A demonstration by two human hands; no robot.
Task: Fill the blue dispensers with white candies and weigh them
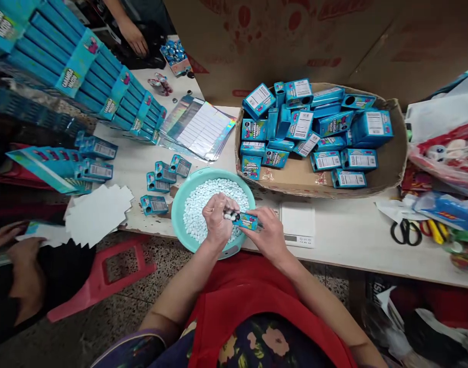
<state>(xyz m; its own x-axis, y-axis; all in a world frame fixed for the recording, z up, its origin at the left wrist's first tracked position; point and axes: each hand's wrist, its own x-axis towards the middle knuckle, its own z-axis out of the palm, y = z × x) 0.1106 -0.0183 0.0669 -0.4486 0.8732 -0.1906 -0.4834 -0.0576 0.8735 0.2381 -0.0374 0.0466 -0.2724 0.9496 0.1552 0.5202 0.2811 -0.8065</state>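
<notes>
My left hand point(217, 220) is cupped closed around some white candies point(231, 215), over a turquoise basin point(179, 217) full of the same small white candies. In my right hand point(270, 227) is a small blue candy box point(247, 221) labelled "Caramelo Macizo", tilted with one end toward the left hand. A dark opening shows at that end of the box, right beside the candies in my left palm. Both hands are close together above the basin's right side.
A cardboard tray point(295, 179) at the back right holds many blue boxes. Several more small boxes point(165, 172) stand left of the basin. A white scale point(298, 225), black-handled scissors point(405, 233) and printed sheets point(203, 128) lie on the table. A co-worker's hands point(25, 245) hold a sheet at left.
</notes>
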